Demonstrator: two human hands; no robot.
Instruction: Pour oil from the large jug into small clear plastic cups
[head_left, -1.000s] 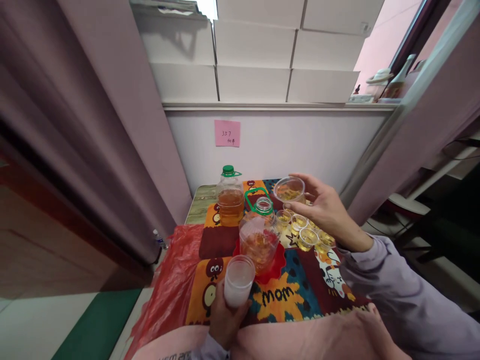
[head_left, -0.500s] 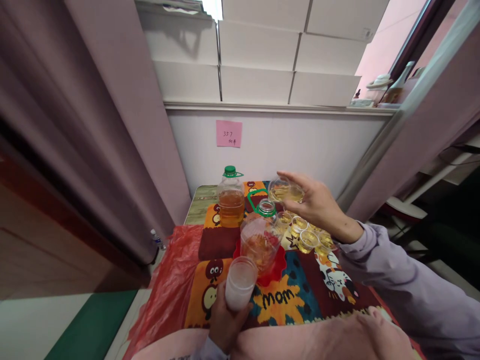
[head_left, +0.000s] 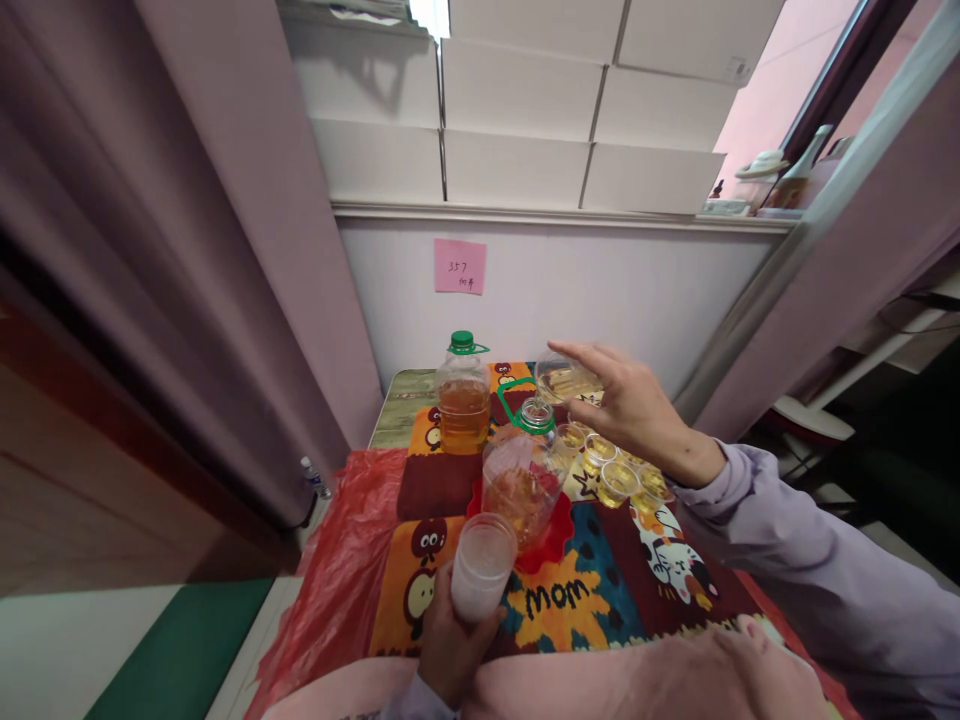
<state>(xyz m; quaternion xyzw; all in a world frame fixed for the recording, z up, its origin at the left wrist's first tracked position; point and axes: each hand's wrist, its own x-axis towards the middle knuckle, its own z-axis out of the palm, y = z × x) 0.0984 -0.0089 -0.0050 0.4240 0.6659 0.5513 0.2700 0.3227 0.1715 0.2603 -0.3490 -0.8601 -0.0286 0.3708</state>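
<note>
Clear plastic cup (head_left: 559, 380) in right hand (head_left: 630, 410) swung to neck of open jug (head_left: 521, 490), tipped likely to aim its rim; left hand (head_left: 454, 645) holds cup stack (head_left: 481, 575) nearside of jug.

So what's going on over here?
A person is working at a table with both bare hands. The right hand holds a clear cup tilted at the mouth of an open jug; whether liquid is flowing is hard to tell. The left hand grips a stack of cups. Small filled cups stand beside the open jug, and a capped jug of amber liquid stands behind it.
</note>
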